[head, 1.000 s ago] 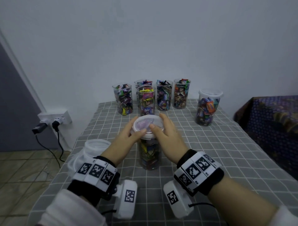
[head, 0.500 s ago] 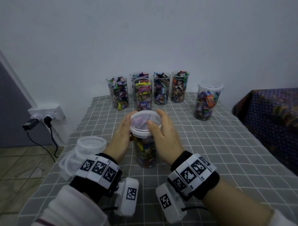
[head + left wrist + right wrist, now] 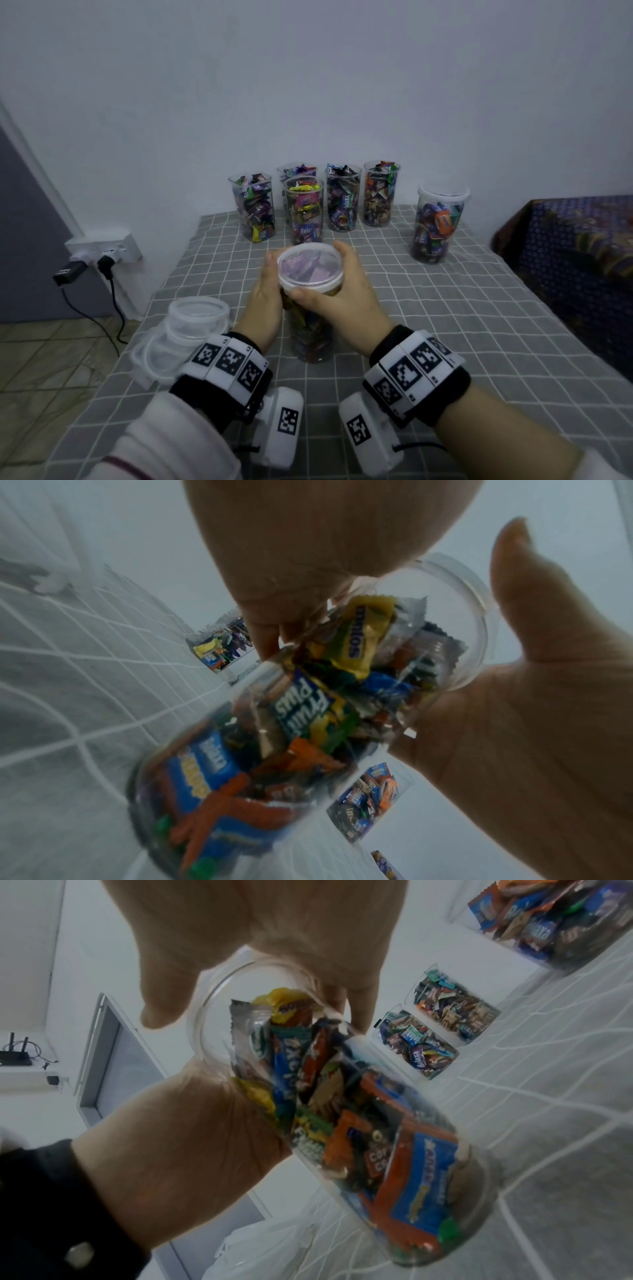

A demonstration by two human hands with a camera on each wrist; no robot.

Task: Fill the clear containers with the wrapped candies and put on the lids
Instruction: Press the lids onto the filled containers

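We stand at a table [image 3: 462, 325] covered in soft grey cloth crossed by a white grid, set against a plain pale wall [image 3: 308, 85]. On the right a dark patterned fabric [image 3: 575, 240] drapes over another surface. Along the far edge we see five tall clear cylinders [image 3: 343, 198] standing upright, uncovered and packed with crinkled, glossy candy wrappers, and further right a lidded container [image 3: 436, 226] stands apart from them. At the near left a loose stack of round translucent lids [image 3: 197, 315] lies partly in thin clear plastic.

In the middle, near us, is the clear container [image 3: 311, 339] we are working on, a smooth plastic cylinder full of wrapped candies [image 3: 308, 704] in yellow, blue, orange and green foil. A round, cloudy white lid [image 3: 310, 267] sits on its mouth. Our left hand [image 3: 265, 301] wraps the left side of the rim, fingers curled around it. Our right hand [image 3: 339, 294] clasps the right side, thumb lying along the near edge of the lid. On the left wall a white power socket [image 3: 106, 248] carries two plugs.
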